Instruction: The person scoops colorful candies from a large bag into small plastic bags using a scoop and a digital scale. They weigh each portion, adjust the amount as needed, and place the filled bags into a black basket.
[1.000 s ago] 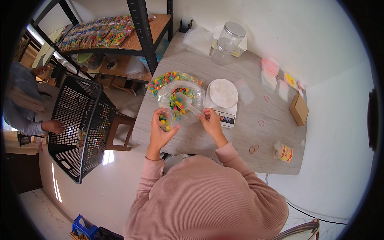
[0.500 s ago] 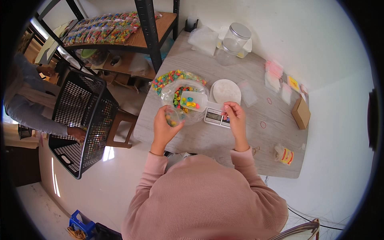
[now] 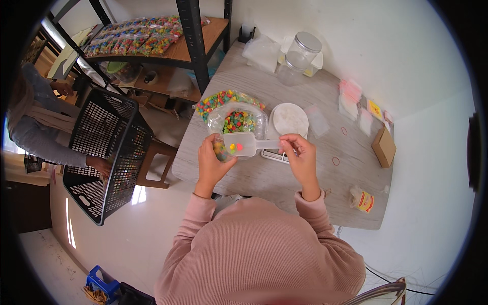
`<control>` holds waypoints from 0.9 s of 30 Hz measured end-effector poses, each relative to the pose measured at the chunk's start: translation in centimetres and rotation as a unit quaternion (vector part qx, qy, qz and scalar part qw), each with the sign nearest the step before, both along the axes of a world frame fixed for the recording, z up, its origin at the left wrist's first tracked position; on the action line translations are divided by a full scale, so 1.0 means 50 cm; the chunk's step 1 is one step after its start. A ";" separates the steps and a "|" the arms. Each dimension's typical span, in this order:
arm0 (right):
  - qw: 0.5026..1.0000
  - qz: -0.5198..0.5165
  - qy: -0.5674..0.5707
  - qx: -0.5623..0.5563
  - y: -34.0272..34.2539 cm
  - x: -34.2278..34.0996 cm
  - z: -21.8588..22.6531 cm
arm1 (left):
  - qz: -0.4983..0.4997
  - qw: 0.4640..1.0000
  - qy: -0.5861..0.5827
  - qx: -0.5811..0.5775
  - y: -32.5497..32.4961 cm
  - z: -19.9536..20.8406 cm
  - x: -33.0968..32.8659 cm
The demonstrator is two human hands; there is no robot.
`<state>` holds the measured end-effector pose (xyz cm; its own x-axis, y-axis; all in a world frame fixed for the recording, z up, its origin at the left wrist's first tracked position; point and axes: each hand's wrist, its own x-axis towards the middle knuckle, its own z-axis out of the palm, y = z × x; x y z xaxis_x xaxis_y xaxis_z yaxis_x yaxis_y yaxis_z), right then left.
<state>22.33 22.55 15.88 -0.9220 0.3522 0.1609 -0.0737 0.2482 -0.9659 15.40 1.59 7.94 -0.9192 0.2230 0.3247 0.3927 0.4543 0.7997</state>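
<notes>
both forearms in pink sleeves raised, elbows bent. left hand (image 3: 212, 163) cupped, fingers curled shut in grasp. right hand (image 3: 300, 152) pinching, thumb against fingertips, level with left.

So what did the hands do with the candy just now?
The right hand lifted the clear scoop out of the big bag of colourful candies and swung it left, to the small packet in the left hand. A few candies sit in the scoop. The left hand kept holding its packet. The white scale, jars and table stayed put.
</notes>
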 end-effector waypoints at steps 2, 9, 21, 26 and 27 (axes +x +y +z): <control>1.000 0.004 -0.020 -0.015 0.008 0.002 -0.010 | 0.006 1.000 0.007 -0.008 0.000 0.000 0.000; 0.985 -0.035 -0.042 -0.161 0.047 -0.010 -0.098 | -0.005 0.989 -0.073 0.129 0.006 0.000 0.002; 0.974 -0.131 -0.018 0.186 -0.054 -0.065 -0.233 | -0.099 0.987 -0.039 0.117 0.009 0.010 0.017; 0.984 0.027 0.093 0.146 -0.068 -0.046 -0.094 | -0.180 0.951 -0.145 0.206 0.024 0.010 0.029; 0.985 0.048 0.104 0.130 -0.075 -0.046 -0.079 | -0.197 0.943 -0.148 0.223 0.032 0.011 0.030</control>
<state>20.01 18.79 11.95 -0.8865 0.1867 0.4233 -0.2987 0.4677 -0.8319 16.88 3.19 8.48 -0.8587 0.4675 0.2097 0.1908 -0.0881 0.9777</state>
